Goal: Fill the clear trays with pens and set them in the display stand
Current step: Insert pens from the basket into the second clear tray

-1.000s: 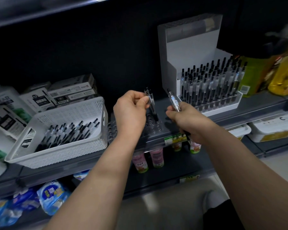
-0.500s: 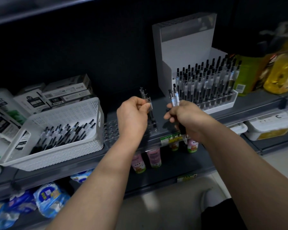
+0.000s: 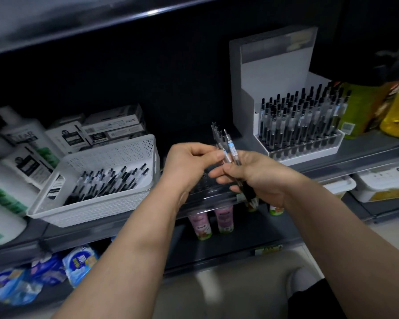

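My right hand [image 3: 253, 176] grips a small bunch of black pens [image 3: 226, 143] that point up and away. My left hand [image 3: 189, 166] pinches one pen of that bunch near its middle. Both hands hover over a clear holed tray [image 3: 207, 192] lying on the shelf, mostly hidden beneath them. A white basket [image 3: 115, 203] at the left holds several loose black pens [image 3: 111, 180]. At the right, the white display stand [image 3: 274, 72] carries a clear tray [image 3: 309, 150] packed with upright pens.
Boxes of pens [image 3: 111, 127] and white bottles [image 3: 21, 157] stand behind the basket. Yellow and green bottles [image 3: 378, 109] crowd the far right. Small cups [image 3: 212, 222] sit on the shelf below, blue packets [image 3: 44, 272] lower left. A dark shelf [image 3: 78, 17] overhangs.
My hands have come together: the pens my left hand held apart now sit in one bunch with the right hand's pen. The view shifted a little.
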